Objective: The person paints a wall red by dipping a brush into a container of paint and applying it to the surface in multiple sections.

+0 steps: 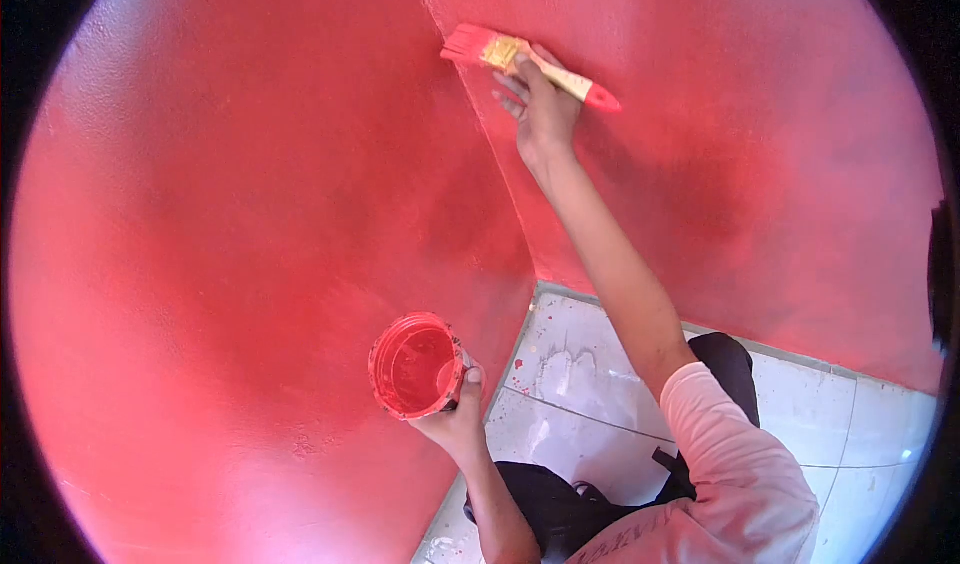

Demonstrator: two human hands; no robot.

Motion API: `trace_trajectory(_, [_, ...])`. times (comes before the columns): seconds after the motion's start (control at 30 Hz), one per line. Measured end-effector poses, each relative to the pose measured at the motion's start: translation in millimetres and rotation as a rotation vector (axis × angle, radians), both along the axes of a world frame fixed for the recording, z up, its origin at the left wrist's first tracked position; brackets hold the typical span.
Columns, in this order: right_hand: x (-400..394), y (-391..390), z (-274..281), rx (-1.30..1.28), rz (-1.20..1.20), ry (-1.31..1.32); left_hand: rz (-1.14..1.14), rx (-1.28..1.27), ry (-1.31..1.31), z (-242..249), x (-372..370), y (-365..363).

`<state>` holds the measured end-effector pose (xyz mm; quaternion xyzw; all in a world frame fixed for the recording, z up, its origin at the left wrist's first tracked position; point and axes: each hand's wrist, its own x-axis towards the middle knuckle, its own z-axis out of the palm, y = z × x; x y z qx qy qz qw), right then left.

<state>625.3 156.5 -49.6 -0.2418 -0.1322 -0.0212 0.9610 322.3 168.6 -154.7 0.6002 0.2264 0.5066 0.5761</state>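
Observation:
A paintbrush [510, 54] with a pale handle, a red handle tip and red-coated bristles is gripped in my right hand [548, 109]. Its bristles lie at the corner line where two red walls meet, toward the top of the view. Lower down, my left hand [460, 419] holds a paint tub [417, 366] by its side, thumb near the rim. Red paint coats the inside of the tub, and dark marks dot its rim. The left wall [230, 214] and right wall [720, 164] are both red, with glossy and darker patches.
White floor tiles [590, 384] with red specks and smears meet the walls below. My legs in dark clothing [540, 499] are bent at the bottom. A dark object [940, 274] shows at the far right edge.

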Motion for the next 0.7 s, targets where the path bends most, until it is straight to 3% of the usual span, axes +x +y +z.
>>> trace_trajectory(0.27, [-14,48,-127,0.041,0.139,0.373,0.132,0.034,0.009,-6,-14,-1])
trace_trajectory(0.43, [-20,38,-196,0.002,0.167,0.538,0.212,0.197,0.123,-23,-39,1])
trace_trajectory(0.53, [-20,31,-243,-0.039,0.178,0.599,0.376,0.298,0.267,-18,-46,-6])
trace_trajectory(0.63, [-17,31,-306,-0.072,0.188,0.685,0.420,0.435,0.456,-27,-67,-3])
trace_trajectory(0.7, [-16,35,-356,-0.086,0.188,0.738,0.402,0.386,0.404,-18,-61,-16])
